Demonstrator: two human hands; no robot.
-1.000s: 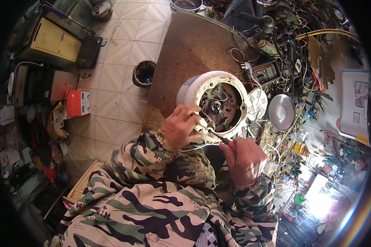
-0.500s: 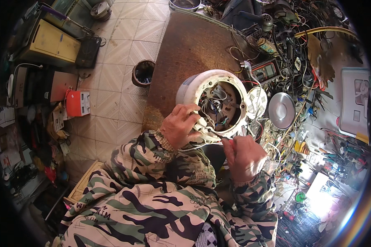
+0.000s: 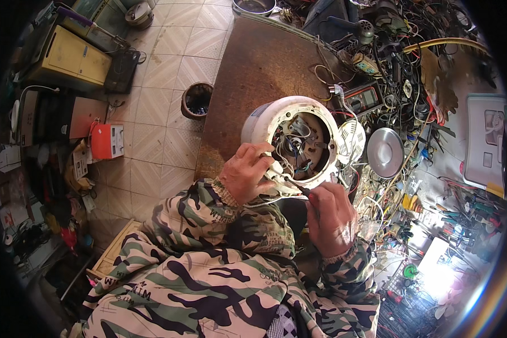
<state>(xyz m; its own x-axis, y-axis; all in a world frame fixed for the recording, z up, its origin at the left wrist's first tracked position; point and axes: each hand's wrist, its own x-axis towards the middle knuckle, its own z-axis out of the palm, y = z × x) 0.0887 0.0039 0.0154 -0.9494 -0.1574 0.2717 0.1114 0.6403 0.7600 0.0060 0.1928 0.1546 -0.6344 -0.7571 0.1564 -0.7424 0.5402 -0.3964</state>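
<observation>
A white rice cooker body (image 3: pixel 257 125) lies tipped on the table with its round underside open toward me. Inside it, wires and metal parts (image 3: pixel 299 128) are exposed. My left hand (image 3: pixel 245 173) grips the near-left rim, fingers closed over a pale plastic piece (image 3: pixel 275 170) there. In my right hand (image 3: pixel 333 219), a screwdriver (image 3: pixel 298 186) is held with its dark shaft pointing at the lower rim, close to my left fingers. The fist mostly covers its handle. Whether the tip sits in a screw is too small to tell.
The brown tabletop (image 3: pixel 253 62) extends behind the cooker. Right of it are a white vented cover (image 3: pixel 352 141), a round metal plate (image 3: pixel 385 152), a multimeter (image 3: pixel 366 98) and tangled wires. Several tools lie at far right. A dark bucket (image 3: pixel 197 101) stands on the tiled floor at left.
My right hand has turned around the screwdriver handle and shifted slightly down and left. My left hand and the cooker have hardly moved.
</observation>
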